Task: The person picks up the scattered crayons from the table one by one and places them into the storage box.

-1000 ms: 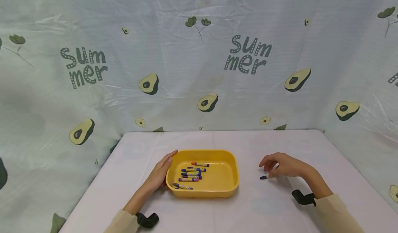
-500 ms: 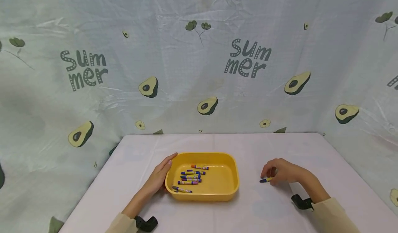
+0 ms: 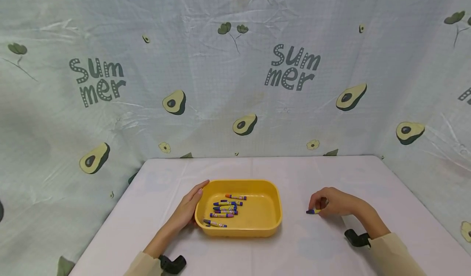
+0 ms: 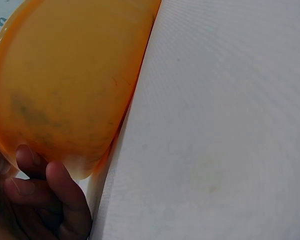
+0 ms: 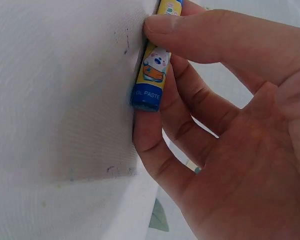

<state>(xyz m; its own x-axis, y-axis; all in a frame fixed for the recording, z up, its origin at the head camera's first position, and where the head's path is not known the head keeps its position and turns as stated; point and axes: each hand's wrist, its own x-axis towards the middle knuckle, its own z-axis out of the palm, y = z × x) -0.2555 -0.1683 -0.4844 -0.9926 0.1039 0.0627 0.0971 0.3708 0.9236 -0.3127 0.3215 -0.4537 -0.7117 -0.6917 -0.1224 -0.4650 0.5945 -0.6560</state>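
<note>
A yellow plastic tray stands on the table with several oil pastels lying in its left half. My left hand holds the tray's left end, thumb at the rim; in the left wrist view its curled fingers meet the tray's outer wall. To the right of the tray, my right hand pinches a dark-tipped oil pastel at the tabletop. Up close in the right wrist view, the thumb presses on the yellow and blue wrapper of that oil pastel, with fingers behind it.
The pale table has its far edge against a hanging sheet printed with avocados and lettering. Black wrist cameras are strapped on both wrists, below beige sleeves.
My right hand has come down slightly and its fingertips have closed in on the oil pastel. The left hand stays on the tray; the head view has tilted a little.
</note>
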